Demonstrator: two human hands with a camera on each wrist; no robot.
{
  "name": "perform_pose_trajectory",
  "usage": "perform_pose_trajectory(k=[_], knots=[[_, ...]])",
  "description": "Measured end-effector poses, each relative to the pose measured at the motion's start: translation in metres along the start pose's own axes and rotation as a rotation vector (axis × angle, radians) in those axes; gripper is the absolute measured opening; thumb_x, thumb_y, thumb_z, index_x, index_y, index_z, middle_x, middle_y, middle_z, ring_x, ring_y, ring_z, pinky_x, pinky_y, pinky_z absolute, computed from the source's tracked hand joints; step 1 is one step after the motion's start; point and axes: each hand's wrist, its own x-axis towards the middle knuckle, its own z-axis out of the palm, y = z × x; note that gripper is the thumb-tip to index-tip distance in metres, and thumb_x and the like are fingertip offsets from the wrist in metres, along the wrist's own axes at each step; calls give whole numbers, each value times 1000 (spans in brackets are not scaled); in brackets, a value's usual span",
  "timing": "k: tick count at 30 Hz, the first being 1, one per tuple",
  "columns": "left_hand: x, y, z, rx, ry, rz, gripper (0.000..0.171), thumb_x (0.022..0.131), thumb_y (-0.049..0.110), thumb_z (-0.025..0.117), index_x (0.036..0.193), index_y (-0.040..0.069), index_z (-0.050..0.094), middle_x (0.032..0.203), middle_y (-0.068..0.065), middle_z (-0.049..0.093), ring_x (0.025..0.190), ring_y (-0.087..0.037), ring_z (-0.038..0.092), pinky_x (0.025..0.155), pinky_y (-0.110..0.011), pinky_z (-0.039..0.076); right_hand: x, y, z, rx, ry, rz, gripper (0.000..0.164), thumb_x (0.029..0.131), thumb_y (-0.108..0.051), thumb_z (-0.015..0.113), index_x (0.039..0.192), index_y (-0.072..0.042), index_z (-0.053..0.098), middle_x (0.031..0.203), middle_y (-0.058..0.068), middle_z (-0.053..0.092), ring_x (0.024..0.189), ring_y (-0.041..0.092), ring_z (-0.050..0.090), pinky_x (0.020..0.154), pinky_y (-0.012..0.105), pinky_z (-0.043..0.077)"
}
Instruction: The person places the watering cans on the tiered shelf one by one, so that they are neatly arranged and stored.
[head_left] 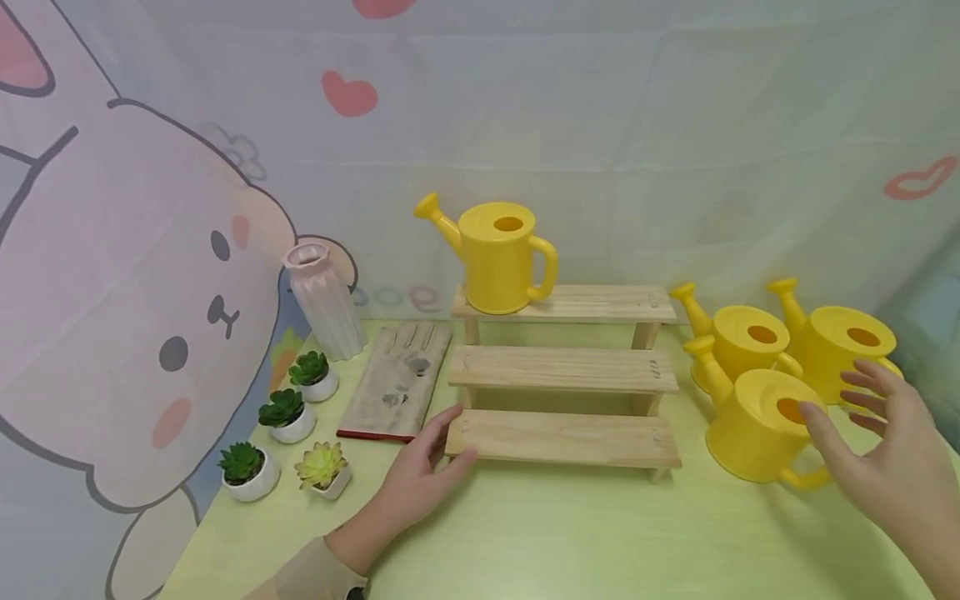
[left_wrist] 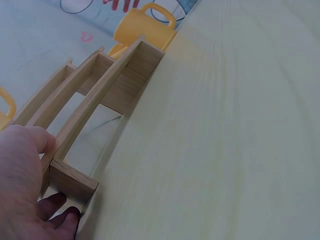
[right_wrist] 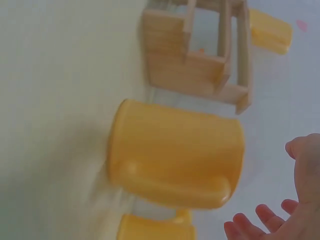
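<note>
A three-step wooden stand (head_left: pixel 566 439) stands on the table, with one yellow watering can (head_left: pixel 491 271) upright on its top step. My left hand (head_left: pixel 420 483) grips the left end of the lowest step; in the left wrist view the thumb lies over the board (left_wrist: pixel 85 117) and the fingers curl around the end support. On the right, my right hand (head_left: pixel 892 458) is spread beside the front watering can (head_left: pixel 750 433), above its handle, with nothing held. The right wrist view shows this can (right_wrist: pixel 175 150) apart from the fingers.
Two more watering cans, one nearer the stand (head_left: pixel 738 333) and one farther right (head_left: pixel 832 350), stand behind the front can. Left of the stand lie a beige glove (head_left: pixel 397 383), a pale pink vase (head_left: pixel 326 304) and several small potted succulents (head_left: pixel 288 421). A printed cloth (head_left: pixel 600 125) hangs behind.
</note>
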Motion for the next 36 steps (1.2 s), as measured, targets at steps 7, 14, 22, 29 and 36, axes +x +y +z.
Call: perform_pose_trajectory(k=[7,14,22,29,36], knots=[[-1,-1,-1,5,-19,4,69,96,46,70,156,33,39,152,-2,53,146,-22,46,120,-49,40,-19,38,-2,-7,-120,86,86,95,-22,74,160,-3,22,127,22,49,91,-29,35,66,-6,38],[-1,-1,-3,2,-7,-2,68,95,45,71,155,35,40,152,0,53,145,-20,47,120,-48,41,-26,56,-2,-84,-318,199,89,99,-39,68,158,7,20,135,41,48,89,8,66,58,2,43],[-2,3,-2,-3,-16,-4,69,95,44,71,156,30,40,153,-1,52,145,-20,47,120,-46,41,-27,62,-2,-225,-409,176,52,102,-42,62,126,4,59,116,33,68,79,16,74,59,32,60],[-1,0,-1,4,-10,11,69,96,44,71,156,31,40,154,-2,51,146,-22,47,120,-47,41,-29,69,0,-225,-386,131,40,101,-38,64,116,-1,67,106,26,75,69,-25,46,59,26,58],[-1,0,-1,6,-6,7,69,95,44,72,155,32,41,150,0,56,142,-18,50,119,-45,42,-33,73,4,-208,-290,90,29,99,-30,70,110,-3,70,101,21,76,74,-30,41,56,5,46]])
